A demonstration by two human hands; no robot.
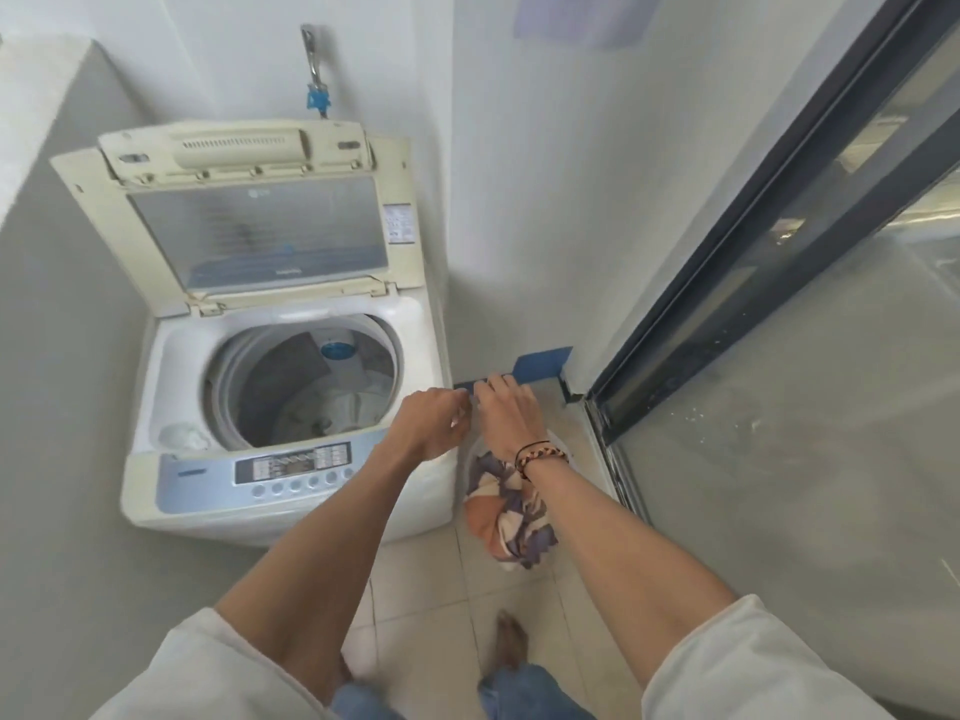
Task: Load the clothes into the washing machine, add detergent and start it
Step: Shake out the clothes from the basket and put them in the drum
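The washing machine (291, 387) stands with its lid (260, 220) up and some laundry already in the drum (306, 387). The remaining clothes (511, 517) sit bundled in a basket on the floor, just right of the machine and directly below the right hand (506, 415), the nearer of the 2. Both hands hover with fingers loosely curled, holding nothing; the left hand (431, 420) hangs over the machine's right edge.
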